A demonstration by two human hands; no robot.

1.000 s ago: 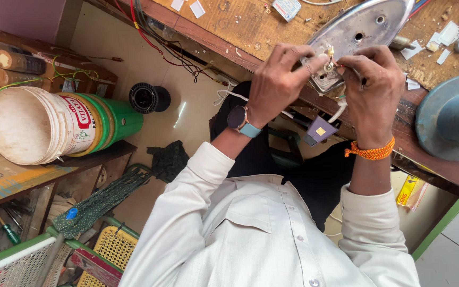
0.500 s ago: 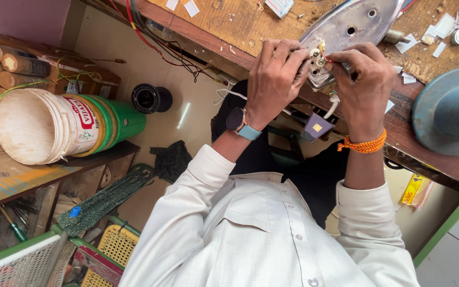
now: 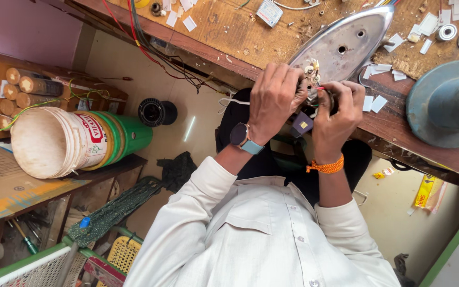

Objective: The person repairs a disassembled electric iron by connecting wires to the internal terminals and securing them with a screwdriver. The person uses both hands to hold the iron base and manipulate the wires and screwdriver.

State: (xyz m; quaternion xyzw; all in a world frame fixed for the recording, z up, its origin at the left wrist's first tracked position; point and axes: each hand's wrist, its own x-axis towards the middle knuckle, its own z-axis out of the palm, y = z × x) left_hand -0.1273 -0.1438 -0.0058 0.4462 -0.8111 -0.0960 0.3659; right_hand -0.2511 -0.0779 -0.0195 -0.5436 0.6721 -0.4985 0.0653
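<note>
Head view. Soleplate [image 3: 346, 45] of a clothes iron lies on the wooden workbench [image 3: 240, 32], long axis running from its tip at upper right down to the wired rear end, which meets both hands at the bench edge. Left hand [image 3: 274, 98] curls closed around that end; right hand [image 3: 336, 109] pinches the small terminal parts [image 3: 312, 72] there, fingers pressed together.
</note>
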